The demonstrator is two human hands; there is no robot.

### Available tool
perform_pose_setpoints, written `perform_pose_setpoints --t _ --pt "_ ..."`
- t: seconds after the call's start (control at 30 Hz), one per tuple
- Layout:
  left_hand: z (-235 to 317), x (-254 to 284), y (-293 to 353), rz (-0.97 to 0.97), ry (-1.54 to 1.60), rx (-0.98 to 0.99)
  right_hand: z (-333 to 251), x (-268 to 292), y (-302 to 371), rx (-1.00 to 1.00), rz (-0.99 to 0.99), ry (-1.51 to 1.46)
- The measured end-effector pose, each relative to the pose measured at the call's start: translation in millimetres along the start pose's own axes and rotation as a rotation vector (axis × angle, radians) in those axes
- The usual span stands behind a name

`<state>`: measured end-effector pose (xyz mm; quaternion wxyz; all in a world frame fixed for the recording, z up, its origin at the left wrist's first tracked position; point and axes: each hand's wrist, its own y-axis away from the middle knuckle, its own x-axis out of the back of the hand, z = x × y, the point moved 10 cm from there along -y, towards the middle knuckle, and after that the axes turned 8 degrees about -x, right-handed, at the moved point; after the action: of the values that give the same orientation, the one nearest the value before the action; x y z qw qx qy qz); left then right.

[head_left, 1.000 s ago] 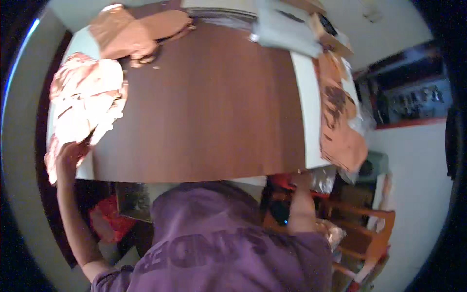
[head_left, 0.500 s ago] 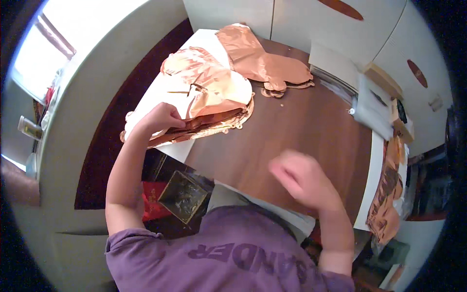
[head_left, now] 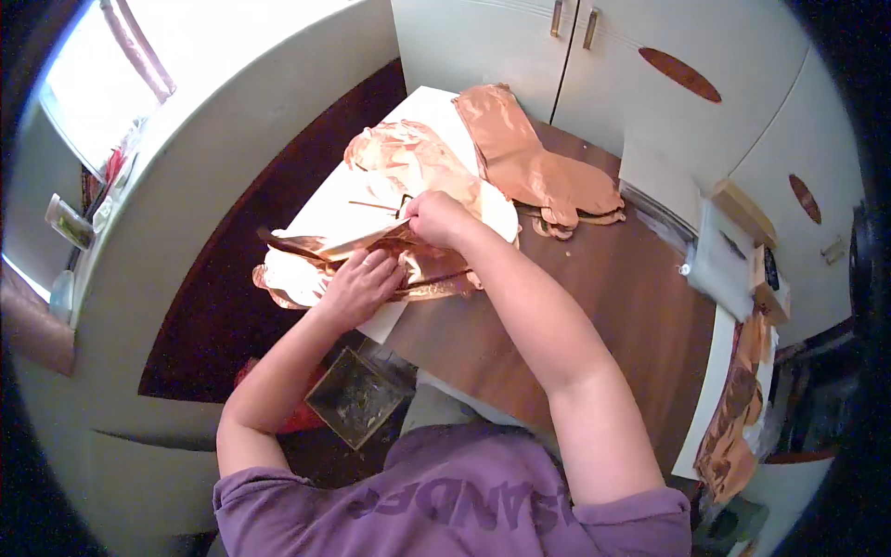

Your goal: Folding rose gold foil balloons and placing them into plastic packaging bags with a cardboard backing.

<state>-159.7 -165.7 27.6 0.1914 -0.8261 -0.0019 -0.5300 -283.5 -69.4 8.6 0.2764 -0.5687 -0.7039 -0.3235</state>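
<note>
A stack of flat, shiny rose-gold foil balloons point(head_left: 436, 181) lies at the far left of the table, partly glaring in the window light. My right hand point(head_left: 441, 220) reaches across and pinches the near edge of the upper foil balloon, lifting it. Below that raised edge, my left hand point(head_left: 362, 286) rests on the foil with its fingers spread, a ring showing on one. Dark folds of foil show between the two hands. The fingertips of my right hand are partly hidden by the foil.
A second pile of rose-gold foil balloons point(head_left: 543, 172) lies behind. Along the right stand white sheets point(head_left: 661, 181), a clear plastic bag point(head_left: 719, 265) and more crumpled foil point(head_left: 738, 418). An open square bin point(head_left: 357, 397) stands below the brown table's point(head_left: 557, 325) near left edge.
My right hand has moved left from over the bare table to the balloon stack and grips a foil edge. My left hand has shifted right, spreading over the foil. The upper foil is now lifted.
</note>
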Motion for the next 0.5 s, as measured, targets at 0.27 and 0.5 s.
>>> perform_pose_setpoints --t 0.27,0.5 --pt "-58.9 -44.8 54.6 -0.395 0.277 0.796 13.4 190.5 -0.6 -0.168 0.703 -0.074" --pt "-99.0 -40.0 -4.4 -0.636 0.221 0.814 0.4 231.3 90.0 0.149 0.731 0.059"
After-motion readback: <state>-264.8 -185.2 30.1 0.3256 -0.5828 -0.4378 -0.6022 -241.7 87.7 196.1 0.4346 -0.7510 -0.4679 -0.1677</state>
